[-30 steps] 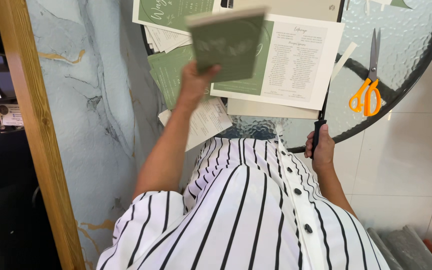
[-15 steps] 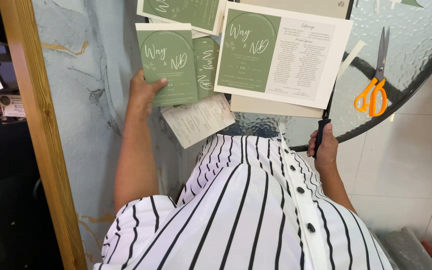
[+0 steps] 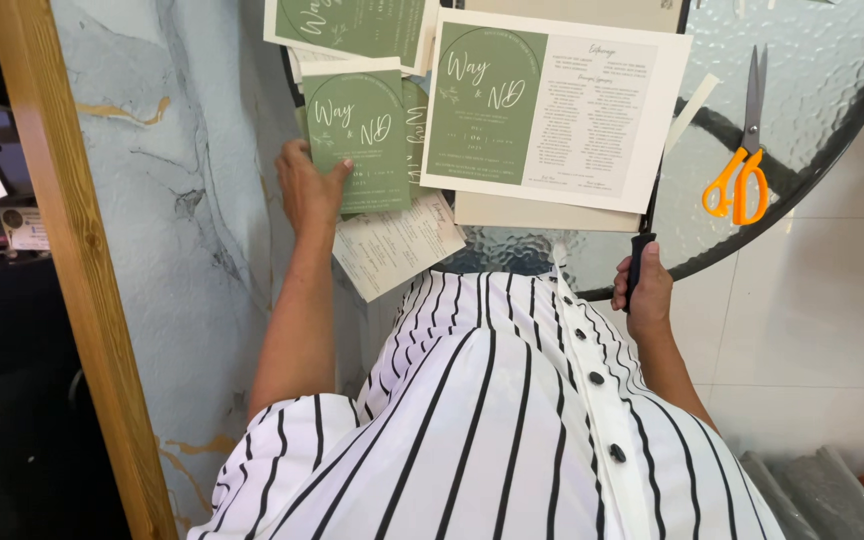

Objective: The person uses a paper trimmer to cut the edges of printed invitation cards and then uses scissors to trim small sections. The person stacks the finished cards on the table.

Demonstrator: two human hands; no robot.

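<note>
My left hand [image 3: 307, 188] grips the lower left corner of a small green card [image 3: 357, 135] with white script, held flat over a pile of similar cards at the table's left edge. My right hand [image 3: 642, 290] is closed around a dark handle [image 3: 638, 262] at the near rim of the round glass table [image 3: 832, 140]; the rest of that tool is hidden under the paper. A larger printed sheet [image 3: 552, 105], half green and half white with text, lies on the table between my hands, on top of a cream board [image 3: 542, 212].
Orange-handled scissors [image 3: 742, 170] lie on the glass at the right. A cream printed card [image 3: 397, 245] hangs over the table's near left edge. A marbled wall panel [image 3: 182, 200] with a wooden frame [image 3: 72, 260] stands at the left. White floor tiles [image 3: 822, 330] lie at the right.
My left hand has carried the green card from up in front of the large sheet down and left onto the pile of cards. My right hand has kept its hold on the handle.
</note>
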